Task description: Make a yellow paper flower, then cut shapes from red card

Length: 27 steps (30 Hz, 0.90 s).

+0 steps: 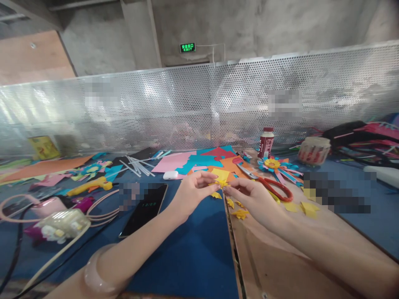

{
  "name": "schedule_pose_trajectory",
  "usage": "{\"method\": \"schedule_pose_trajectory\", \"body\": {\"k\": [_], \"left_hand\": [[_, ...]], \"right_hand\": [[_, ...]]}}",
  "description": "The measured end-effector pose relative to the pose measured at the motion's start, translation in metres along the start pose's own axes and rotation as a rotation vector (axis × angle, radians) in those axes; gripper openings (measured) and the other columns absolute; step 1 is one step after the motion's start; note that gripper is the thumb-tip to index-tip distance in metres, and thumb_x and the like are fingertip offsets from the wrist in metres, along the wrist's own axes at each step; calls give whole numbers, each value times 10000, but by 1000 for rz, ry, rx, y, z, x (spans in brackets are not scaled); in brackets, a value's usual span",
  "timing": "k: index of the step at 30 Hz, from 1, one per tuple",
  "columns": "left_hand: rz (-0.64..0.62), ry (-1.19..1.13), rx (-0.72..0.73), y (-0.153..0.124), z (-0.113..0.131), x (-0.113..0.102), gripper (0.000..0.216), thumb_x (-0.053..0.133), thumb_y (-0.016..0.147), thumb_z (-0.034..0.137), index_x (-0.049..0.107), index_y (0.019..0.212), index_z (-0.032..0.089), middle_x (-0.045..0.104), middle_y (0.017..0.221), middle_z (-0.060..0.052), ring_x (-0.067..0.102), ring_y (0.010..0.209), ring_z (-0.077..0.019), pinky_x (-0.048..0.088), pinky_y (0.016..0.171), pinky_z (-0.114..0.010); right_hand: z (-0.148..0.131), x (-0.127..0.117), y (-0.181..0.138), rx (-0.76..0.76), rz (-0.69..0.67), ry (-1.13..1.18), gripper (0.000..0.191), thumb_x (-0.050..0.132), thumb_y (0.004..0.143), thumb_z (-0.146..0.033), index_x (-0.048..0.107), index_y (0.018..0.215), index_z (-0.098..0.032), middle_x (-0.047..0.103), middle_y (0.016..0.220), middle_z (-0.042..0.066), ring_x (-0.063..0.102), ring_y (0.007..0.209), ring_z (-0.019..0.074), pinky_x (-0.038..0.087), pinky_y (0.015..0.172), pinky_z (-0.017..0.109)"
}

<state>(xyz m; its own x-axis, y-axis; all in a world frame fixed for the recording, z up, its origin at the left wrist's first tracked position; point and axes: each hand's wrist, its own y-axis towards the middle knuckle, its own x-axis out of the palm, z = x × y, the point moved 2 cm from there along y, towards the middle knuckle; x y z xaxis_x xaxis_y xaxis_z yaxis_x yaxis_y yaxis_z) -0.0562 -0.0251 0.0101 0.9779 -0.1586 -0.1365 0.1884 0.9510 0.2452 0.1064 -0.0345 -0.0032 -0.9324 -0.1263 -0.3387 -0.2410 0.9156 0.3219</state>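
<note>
Between my two hands, above the table's middle, is a small folded yellow paper piece [222,182]. My left hand [198,189] pinches it from the left, thumb and fingers closed. From the other side my right hand [246,193] grips it with its fingertips. The fingers partly cover its shape. Just below my hands lie small yellow paper cutouts [240,214]. A flat yellow sheet [220,173] shows right behind the piece. Scissors with red handles [277,187] rest beyond my right hand, near more yellow paper squares [310,209].
Coloured paper sheets [174,161] and white sticks [137,166] spread across the back. A phone [145,209], white earbud case [170,175], yellow glue gun [90,186] and cables lie left. A bottle [266,142], paper flower [272,164] and jar [314,150] stand right, before a perforated metal screen [187,99].
</note>
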Motion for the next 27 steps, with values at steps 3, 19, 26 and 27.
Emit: {"method": "schedule_pose_trajectory", "body": {"k": [3,19,26,27], "left_hand": [[-26,32,16,0,0,0,260,663,657,247,580,886,156,646,882,-61,606,845,-172,467,811,-338],[-40,130,135,1,2,-2,272,645,675,229,565,927,168,659,855,-50,623,820,-169,499,762,-330],[-43,201,277,-2,4,-1,255,627,700,259,574,936,178,644,922,-59,610,835,-159,493,786,-329],[-44,203,277,-2,4,-1,259,627,700,256,572,941,178,644,919,-57,609,832,-157,493,783,-325]], "right_hand": [[-3,-2,-2,-21,10,-64,245,519,794,-409,629,771,-190,643,738,22,558,652,137,417,571,252],[-6,-3,-5,-223,88,-238,153,516,809,-293,608,730,-198,600,680,1,493,604,116,388,537,237],[-5,-2,-6,-333,149,-250,151,541,799,-336,608,831,-205,608,746,17,506,605,116,430,559,246],[-5,-2,-6,-342,152,-246,149,544,798,-333,615,837,-208,615,759,19,515,615,118,436,567,248]]}}
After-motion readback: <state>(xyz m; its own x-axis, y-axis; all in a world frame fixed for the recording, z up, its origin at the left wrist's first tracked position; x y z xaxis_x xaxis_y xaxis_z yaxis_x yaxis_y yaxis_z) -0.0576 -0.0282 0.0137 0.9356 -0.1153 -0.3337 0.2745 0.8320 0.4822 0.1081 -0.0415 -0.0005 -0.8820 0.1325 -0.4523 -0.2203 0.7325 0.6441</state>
